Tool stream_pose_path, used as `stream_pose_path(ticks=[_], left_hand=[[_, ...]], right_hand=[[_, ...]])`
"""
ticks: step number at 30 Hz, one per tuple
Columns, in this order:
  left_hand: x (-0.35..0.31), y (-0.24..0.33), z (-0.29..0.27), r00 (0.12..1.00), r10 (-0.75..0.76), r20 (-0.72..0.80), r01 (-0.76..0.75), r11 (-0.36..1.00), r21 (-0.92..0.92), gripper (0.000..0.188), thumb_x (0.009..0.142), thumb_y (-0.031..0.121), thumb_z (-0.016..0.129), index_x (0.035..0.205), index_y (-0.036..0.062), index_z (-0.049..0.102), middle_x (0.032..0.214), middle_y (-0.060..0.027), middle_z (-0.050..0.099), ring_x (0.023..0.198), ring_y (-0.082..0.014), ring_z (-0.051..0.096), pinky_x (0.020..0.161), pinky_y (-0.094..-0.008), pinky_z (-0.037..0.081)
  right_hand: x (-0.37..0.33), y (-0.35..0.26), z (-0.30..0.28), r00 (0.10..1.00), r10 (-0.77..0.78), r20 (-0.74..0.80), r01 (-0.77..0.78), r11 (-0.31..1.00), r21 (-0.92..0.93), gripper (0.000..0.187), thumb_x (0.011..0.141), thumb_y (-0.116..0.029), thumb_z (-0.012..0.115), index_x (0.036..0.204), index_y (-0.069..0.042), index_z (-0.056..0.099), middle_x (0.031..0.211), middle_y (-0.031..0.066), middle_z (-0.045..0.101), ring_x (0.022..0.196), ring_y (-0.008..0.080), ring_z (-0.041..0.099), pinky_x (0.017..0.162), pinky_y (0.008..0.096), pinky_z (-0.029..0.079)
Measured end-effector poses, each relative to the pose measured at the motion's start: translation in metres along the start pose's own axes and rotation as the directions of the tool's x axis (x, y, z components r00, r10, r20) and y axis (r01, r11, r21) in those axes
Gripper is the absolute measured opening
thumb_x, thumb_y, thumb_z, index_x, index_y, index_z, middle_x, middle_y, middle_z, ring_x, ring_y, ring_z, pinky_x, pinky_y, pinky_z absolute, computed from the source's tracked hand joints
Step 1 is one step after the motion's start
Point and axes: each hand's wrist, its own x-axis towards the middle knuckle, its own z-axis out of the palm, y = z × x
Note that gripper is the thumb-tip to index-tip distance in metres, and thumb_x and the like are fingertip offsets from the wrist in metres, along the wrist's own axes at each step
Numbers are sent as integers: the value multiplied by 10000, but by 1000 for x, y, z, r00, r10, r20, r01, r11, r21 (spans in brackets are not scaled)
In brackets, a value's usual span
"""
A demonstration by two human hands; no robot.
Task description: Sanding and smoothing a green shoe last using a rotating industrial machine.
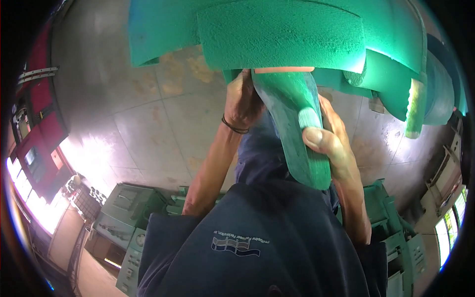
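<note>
My right hand is closed around a long, tapering green piece with a rounded lower end. The thumb presses on a pale ridged patch along its right side. The piece's upper end meets an orange-brown strip at the lower edge of a rough green housing; whether they are joined I cannot tell. My left hand, with a dark band at the wrist, is raised beside the piece's upper left edge, just under the housing. Its fingers are mostly hidden, so what they touch does not show.
More green machine parts curve away at the right. Grey tiled floor with brownish stains lies below. A dark red cabinet stands at the far left. Green machines stand at the lower left, and another green machine at the lower right.
</note>
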Motion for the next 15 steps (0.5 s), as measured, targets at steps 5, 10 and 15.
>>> stream_pose_path(ticks=[5, 10, 15], left_hand=[[30, -3, -21, 993, 41, 115, -26, 991, -130, 484, 1026, 402, 495, 1349, 41, 489, 1295, -97, 591, 1139, -237, 604, 979, -428, 517], [35, 1, -26, 997, 38, -66, -38, 999, 0, 509, 1001, 437, 535, 1332, 51, 510, 1295, -82, 591, 1150, -234, 595, 972, -418, 514], [24, 8, -23, 994, 49, 93, -37, 992, -124, 449, 1043, 344, 473, 1351, 17, 482, 1305, -99, 583, 1172, -240, 582, 979, -420, 507]], right_hand=[[36, 9, -4, 990, 140, -26, -142, 983, -118, 886, 712, -421, 731, 1373, 97, 449, 1246, 214, 584, 1153, 279, 558, 992, 385, 443], [56, 33, -6, 990, 119, -81, -120, 993, -10, 985, 699, -440, 757, 1402, 144, 387, 1291, 259, 561, 1217, 318, 537, 1031, 401, 414], [33, 10, 2, 996, 69, 61, -72, 997, 38, 931, 685, -398, 740, 1395, 106, 411, 1251, 215, 564, 1134, 276, 555, 990, 389, 436]])
